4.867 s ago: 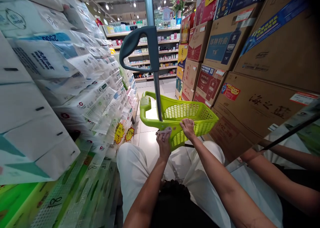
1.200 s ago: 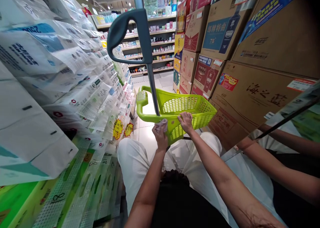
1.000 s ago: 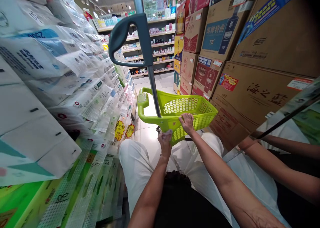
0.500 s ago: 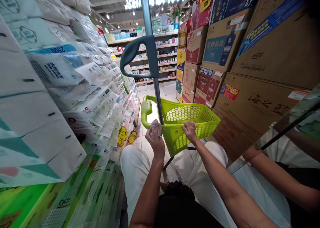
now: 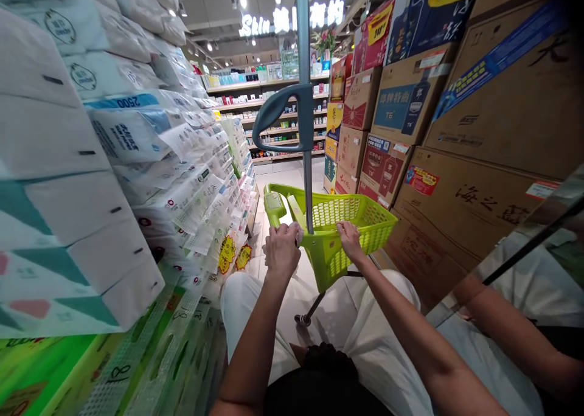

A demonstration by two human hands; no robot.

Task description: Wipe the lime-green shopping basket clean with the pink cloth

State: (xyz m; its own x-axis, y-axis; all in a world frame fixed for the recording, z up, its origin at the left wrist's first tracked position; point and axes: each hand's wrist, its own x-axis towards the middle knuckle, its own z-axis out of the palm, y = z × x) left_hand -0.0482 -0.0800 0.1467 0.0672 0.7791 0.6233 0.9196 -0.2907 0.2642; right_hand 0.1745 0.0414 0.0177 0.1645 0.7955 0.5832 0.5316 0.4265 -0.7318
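Note:
A lime-green shopping basket (image 5: 328,263) on a wheeled frame stands in front of my knees. My left hand (image 5: 281,250) is closed around a crumpled pale cloth (image 5: 297,232), at the near corner of the basket by its green handle (image 5: 275,204). Most of the cloth is hidden by the fingers. My right hand (image 5: 349,239) grips the basket's near rim, fingers over the edge. Between the hands a grey metal pole (image 5: 307,185) rises, with a dark blue-grey loop handle (image 5: 305,118) high on it.
Stacked tissue packs (image 5: 132,133) form a wall close on my left. Cardboard cartons (image 5: 474,191) are piled on the right, beside a mirror-like panel (image 5: 524,252). Shelves of small goods (image 5: 283,109) stand ahead beyond the tiled floor.
My left hand has turned over, its back now facing me and the cloth mostly covered. The pole and handle appear farther right and more upright. My right hand stays on the rim.

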